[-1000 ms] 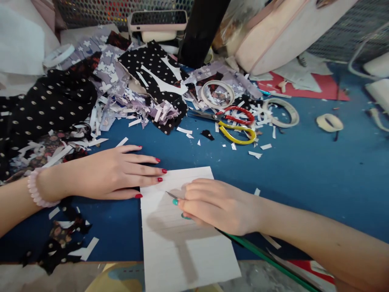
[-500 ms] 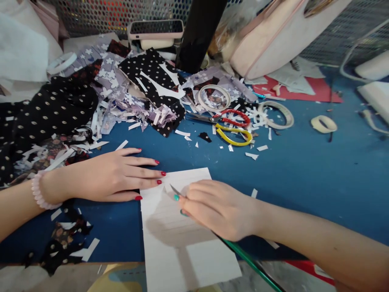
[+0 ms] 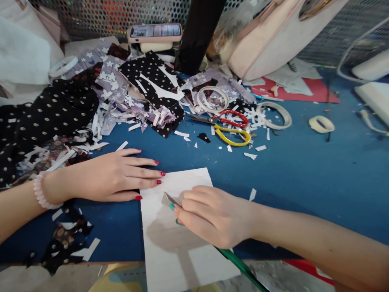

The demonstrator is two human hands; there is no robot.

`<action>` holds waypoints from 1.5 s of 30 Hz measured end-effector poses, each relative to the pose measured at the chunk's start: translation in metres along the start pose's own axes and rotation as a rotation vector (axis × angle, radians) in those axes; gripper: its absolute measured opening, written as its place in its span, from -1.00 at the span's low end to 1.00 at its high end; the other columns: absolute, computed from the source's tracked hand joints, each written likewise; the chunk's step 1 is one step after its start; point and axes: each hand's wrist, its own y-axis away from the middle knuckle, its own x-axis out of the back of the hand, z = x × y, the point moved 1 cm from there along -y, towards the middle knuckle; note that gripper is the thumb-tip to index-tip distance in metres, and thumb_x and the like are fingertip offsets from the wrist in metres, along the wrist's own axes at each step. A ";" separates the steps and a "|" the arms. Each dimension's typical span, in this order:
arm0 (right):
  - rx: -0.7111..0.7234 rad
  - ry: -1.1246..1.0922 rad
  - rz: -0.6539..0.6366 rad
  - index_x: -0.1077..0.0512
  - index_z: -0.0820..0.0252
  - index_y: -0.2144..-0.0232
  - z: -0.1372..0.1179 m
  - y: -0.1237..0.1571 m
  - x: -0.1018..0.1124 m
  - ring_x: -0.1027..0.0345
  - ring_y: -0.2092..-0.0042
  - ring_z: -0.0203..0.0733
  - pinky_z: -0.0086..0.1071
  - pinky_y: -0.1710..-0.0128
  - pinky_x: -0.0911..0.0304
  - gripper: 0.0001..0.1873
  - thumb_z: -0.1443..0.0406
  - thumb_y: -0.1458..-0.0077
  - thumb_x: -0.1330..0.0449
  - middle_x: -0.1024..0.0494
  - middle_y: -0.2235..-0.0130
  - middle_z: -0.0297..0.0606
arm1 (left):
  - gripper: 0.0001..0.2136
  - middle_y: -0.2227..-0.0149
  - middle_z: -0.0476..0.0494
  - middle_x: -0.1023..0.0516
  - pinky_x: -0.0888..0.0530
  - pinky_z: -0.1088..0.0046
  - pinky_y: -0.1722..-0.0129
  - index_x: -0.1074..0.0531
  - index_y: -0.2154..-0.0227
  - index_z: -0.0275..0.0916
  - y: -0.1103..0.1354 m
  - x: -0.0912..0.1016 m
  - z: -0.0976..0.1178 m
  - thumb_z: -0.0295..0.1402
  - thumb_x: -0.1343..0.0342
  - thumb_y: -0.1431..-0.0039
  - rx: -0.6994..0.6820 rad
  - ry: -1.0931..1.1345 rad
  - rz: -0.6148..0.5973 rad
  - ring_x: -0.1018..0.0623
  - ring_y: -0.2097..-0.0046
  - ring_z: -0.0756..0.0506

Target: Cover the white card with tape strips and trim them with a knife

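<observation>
My left hand (image 3: 112, 176) lies flat and open, fingers spread, with its fingertips at the left edge of a white sheet of paper (image 3: 170, 263). The palm rests on the blue table. Over the sheet, my right hand (image 3: 209, 213) is closed round a thin knife (image 3: 238, 263) with a long green handle. Its pointed metal blade sticks out past the thumb, low over the paper and pointing up and left. Whether the tip touches the sheet I cannot tell. The lower end of the sheet hangs past the front table edge. Faint lines run across the paper.
Beyond the hands lie scissors (image 3: 232, 127) with one red and one yellow handle, tape rolls (image 3: 275, 115), and heaped fabric scraps (image 3: 54, 111) with paper strips. A phone (image 3: 154, 32) leans near a black post (image 3: 199, 36). A pale bag (image 3: 273, 40) stands at the back.
My right hand and the knife have shifted slightly left and down over the paper. My left hand has stayed put. The phone's screen, dark before, is now lit.
</observation>
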 end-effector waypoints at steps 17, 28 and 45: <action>0.009 0.008 0.009 -0.53 0.33 0.32 -0.001 0.000 -0.001 -0.24 0.42 -0.19 -0.32 0.50 -0.17 -0.66 0.51 -0.41 0.00 -0.45 0.48 -0.26 | -0.65 -0.31 -0.11 -0.54 -0.05 0.24 -0.53 -0.46 -0.30 -0.15 0.000 0.000 0.000 -0.34 0.00 -0.57 0.010 0.016 -0.004 -0.40 -0.43 -0.19; -0.004 0.002 -0.035 -0.52 0.31 0.28 -0.002 0.002 -0.001 -0.24 0.40 -0.19 -0.32 0.46 -0.20 -0.67 0.50 -0.43 0.02 -0.47 0.45 -0.25 | -0.66 -0.33 -0.07 -0.53 0.05 0.33 -0.53 -0.46 -0.28 -0.18 0.000 0.000 0.001 -0.33 0.05 -0.60 -0.018 -0.018 0.027 -0.42 -0.42 -0.17; 0.007 -0.033 0.037 -0.53 0.35 0.36 -0.001 -0.003 0.000 -0.20 0.43 -0.18 -0.31 0.49 -0.13 -0.61 0.53 -0.41 0.03 -0.44 0.50 -0.25 | -0.67 -0.31 -0.08 -0.55 0.08 0.37 -0.51 -0.48 -0.24 -0.22 -0.002 0.001 0.002 -0.34 0.08 -0.61 -0.028 -0.032 0.040 -0.46 -0.38 -0.17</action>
